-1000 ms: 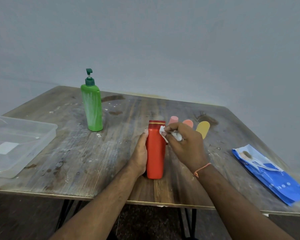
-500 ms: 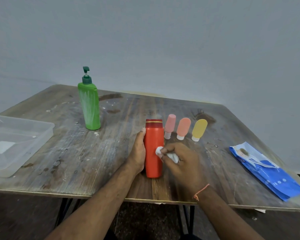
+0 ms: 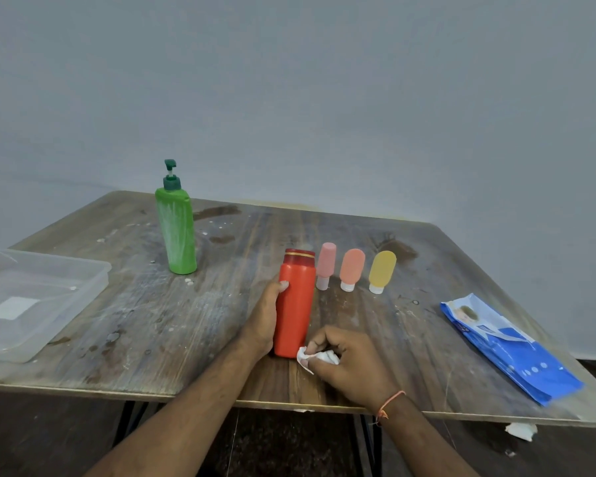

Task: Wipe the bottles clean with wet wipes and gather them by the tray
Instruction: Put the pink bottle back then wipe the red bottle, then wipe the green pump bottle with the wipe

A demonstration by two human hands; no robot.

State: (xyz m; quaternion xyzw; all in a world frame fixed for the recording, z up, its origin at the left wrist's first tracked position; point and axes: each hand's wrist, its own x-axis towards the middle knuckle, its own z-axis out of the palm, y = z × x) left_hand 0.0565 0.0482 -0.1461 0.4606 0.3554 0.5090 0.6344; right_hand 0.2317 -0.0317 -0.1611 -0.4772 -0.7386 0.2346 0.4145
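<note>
Red bottle (image 3: 296, 304) is gripped upright by left hand (image 3: 263, 321), fingers hidden behind it. Crumpled wipe (image 3: 315, 357) is pinched by right hand (image 3: 350, 364) against bottle base. Tray (image 3: 93, 287) far left of left hand, cut off.

Dim even light, soft shadows, wide-angle bowing (edges), slightly soft focus

One head-worn camera looks forward and down, close over the table (image 3: 186, 321).
</note>
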